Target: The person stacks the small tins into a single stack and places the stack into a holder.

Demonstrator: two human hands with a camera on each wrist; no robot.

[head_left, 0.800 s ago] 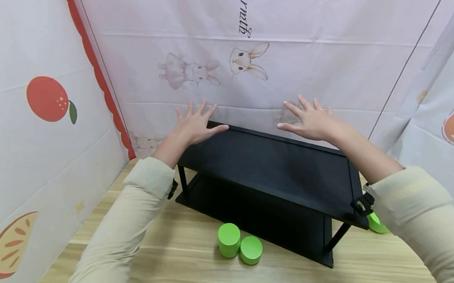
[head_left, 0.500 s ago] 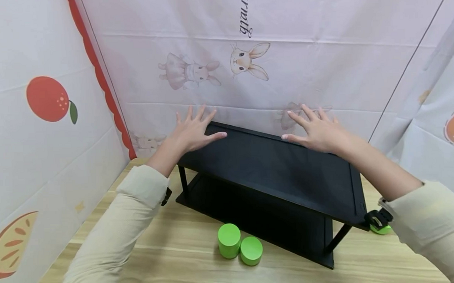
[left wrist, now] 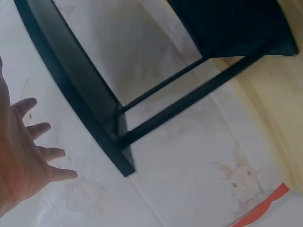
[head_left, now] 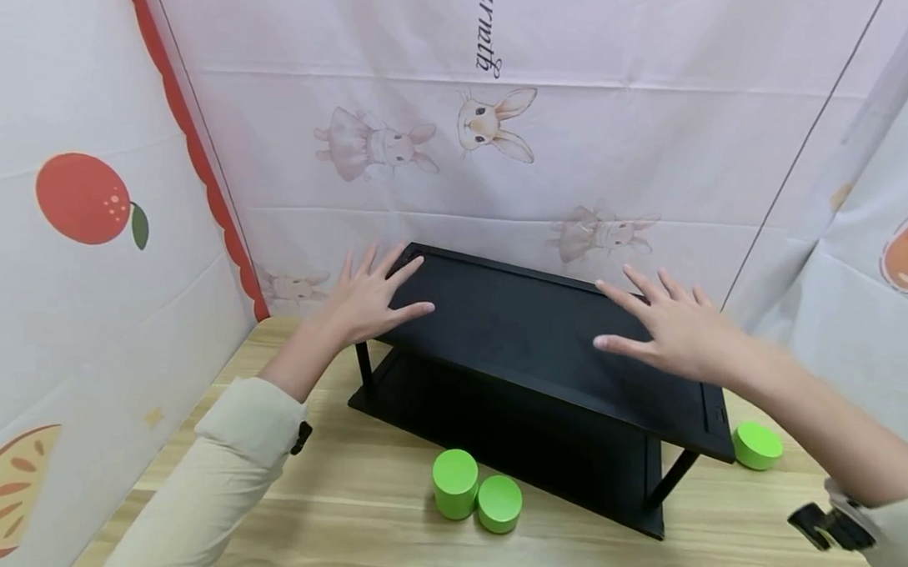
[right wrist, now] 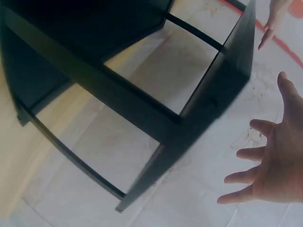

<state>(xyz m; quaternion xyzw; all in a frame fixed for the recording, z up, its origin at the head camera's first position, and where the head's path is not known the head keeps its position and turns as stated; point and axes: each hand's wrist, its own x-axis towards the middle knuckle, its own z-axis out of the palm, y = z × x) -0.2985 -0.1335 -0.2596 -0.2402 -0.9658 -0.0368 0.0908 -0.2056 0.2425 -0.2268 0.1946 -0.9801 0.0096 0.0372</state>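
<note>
A black two-tier shelf (head_left: 515,323) stands at an angle on the wooden table. My left hand (head_left: 364,302), fingers spread, hovers over the left end of its top board. Over the right end, my right hand (head_left: 673,330) has its fingers spread too and holds nothing. In the left wrist view, the left hand (left wrist: 21,161) is apart from the board's edge. The right wrist view shows the right hand (right wrist: 277,156) likewise clear of the shelf (right wrist: 137,104).
Two green cylinders, a taller one (head_left: 455,484) and a shorter one (head_left: 499,505), stand in front of the shelf. Another green cylinder (head_left: 757,446) is by its right end. Printed cloth (head_left: 606,128) walls the table (head_left: 342,504) at the back and both sides.
Both hands have drawn back toward me and moved apart, the left one leftward, the right one rightward. The green cylinder at the right has come into fuller view. The shelf stays put.
</note>
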